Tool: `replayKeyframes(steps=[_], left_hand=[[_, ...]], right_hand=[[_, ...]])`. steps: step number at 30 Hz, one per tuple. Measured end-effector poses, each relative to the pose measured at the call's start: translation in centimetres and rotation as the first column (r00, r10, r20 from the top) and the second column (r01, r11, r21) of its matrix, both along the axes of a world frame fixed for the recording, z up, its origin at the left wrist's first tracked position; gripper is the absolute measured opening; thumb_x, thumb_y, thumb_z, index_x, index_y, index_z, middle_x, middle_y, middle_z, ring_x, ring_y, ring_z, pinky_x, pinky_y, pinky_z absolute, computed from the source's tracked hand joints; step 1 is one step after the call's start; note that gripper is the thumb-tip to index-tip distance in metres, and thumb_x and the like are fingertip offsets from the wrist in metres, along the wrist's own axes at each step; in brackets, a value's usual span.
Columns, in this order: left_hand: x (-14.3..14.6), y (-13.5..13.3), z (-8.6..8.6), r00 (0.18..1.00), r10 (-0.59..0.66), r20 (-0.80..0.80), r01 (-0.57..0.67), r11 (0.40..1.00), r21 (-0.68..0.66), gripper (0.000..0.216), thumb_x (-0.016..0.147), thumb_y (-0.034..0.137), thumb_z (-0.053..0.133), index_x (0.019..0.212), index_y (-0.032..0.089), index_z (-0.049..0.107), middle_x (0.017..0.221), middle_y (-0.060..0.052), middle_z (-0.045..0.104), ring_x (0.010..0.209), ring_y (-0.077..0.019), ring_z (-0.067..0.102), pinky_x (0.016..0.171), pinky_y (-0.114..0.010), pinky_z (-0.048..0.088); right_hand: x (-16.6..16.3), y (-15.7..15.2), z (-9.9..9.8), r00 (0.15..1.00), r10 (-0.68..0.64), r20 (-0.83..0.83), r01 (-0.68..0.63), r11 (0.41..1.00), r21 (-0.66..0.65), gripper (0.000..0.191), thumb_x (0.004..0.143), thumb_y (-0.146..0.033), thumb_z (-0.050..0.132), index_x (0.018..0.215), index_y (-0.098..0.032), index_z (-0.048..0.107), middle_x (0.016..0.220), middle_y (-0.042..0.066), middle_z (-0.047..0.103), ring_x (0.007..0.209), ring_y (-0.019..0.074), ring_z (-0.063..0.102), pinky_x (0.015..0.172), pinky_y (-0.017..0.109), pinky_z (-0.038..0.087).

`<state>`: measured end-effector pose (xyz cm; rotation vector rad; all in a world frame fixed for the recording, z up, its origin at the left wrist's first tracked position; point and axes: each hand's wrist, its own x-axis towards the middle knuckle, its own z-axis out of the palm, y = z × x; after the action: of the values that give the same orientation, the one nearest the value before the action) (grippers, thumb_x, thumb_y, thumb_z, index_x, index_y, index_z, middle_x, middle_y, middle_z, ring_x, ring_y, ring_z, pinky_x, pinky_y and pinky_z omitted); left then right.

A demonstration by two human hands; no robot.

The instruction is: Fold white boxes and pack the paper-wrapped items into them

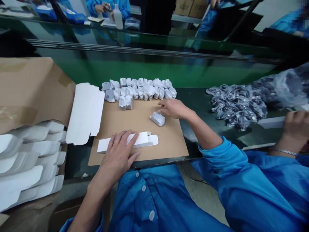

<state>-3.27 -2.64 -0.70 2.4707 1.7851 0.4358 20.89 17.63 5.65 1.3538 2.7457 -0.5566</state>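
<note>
So closest to me, my left hand [118, 149] is lying across a long white box [143, 139], fingers loosely spread over the top, and the box's right end has a flap sticking out. Can't tell from my remote seat if there's any squeeze. Thin card, I reckon, so I'd go light, just enough so it doesn't skid on the cardboard sheet [169, 141].

A bit farther, my right hand [172, 108] is half open with nothing gripped, right by a loose wrapped lump [157, 119]; can't tell if the thumb touches. I'd pinch that by its firm sides, since the paper probably slips or tears.

Around that: a stack of white card [31, 161] and a flat white blank [84, 112] crowd the left, with a carton [29, 87] behind. On the right, a co-worker's hand [295, 127] and a pile of bagged parts [241, 106] limit elbow room. Farthest, rows of wrapped lumps [145, 91] sit before the green panel [190, 71], so reaching past risks knocking them.
</note>
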Motion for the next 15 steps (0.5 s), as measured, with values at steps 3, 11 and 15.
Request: replayKeyframes(steps=[3,11,15], left_hand=[[0.8,1.0,0.5,0.996,-0.088,0.006,0.088,0.996,-0.019,0.059,0.088,0.029,0.057,0.145,0.024,0.043,0.146,-0.013,0.049,0.136,-0.0330,0.043,0.115,-0.057,0.030],[2.2,2.6,0.9,0.977,-0.213,-0.020,0.208,0.966,-0.151,0.043,0.092,0.017,0.045,0.125,0.038,0.063,0.137,-0.007,0.055,0.114,-0.0287,0.055,0.086,-0.043,0.046],[2.1,2.2,0.8,0.972,-0.225,-0.068,0.214,0.966,-0.143,0.047,0.091,0.011,0.045,0.123,0.039,0.063,0.143,-0.007,0.050,0.116,-0.0297,0.053,0.083,-0.043,0.042]], right_hand=[[1.1,-2.3,-1.7,0.985,-0.103,-0.135,0.112,0.992,0.064,0.039,0.095,-0.035,0.052,0.128,-0.015,0.059,0.121,0.012,0.067,0.103,0.0240,0.062,0.083,0.034,0.044],[1.3,-5.3,-4.2,0.969,-0.146,-0.200,0.156,0.987,0.037,0.032,0.092,-0.037,0.058,0.116,-0.019,0.068,0.106,0.006,0.073,0.095,0.0204,0.067,0.082,0.029,0.047],[3.8,-3.9,-2.9,0.920,-0.366,-0.142,0.381,0.919,0.097,0.037,0.098,-0.036,0.043,0.114,-0.013,0.068,0.102,0.013,0.073,0.096,0.0267,0.066,0.083,0.036,0.047]])
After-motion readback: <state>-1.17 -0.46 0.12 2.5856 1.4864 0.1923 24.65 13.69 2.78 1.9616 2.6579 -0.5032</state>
